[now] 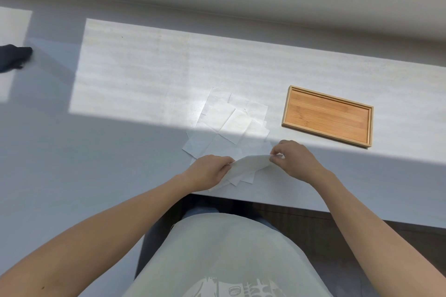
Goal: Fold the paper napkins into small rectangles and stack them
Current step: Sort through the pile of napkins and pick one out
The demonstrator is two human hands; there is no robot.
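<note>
- The fingers (275,152) of the right hand (293,159) pinch narrowly on the far right corner of the napkin (248,164), lifting that edge clear of the worktop (135,75), probably so the sheet can be brought over on itself.
- The left hand (207,171) closes on the napkin's left end, thumb and fingers gripping the paper; holding both ends keeps the thin sheet taut and its edges easier to line up.
- The napkin arches between the two hands near the worktop's front edge, its lower part resting on a few loose sheets beneath.
- Just beyond the hands lies a scatter of napkins (226,118), overlapping and at varied angles, within easy reach as the supply; whether any are already folded I cannot tell.
- A wooden tray (287,111) sits to the right of the scatter, apart from it and holding nothing, likely the place for the stack.
- No stack has been started, so the task seems at an early stage.
</note>
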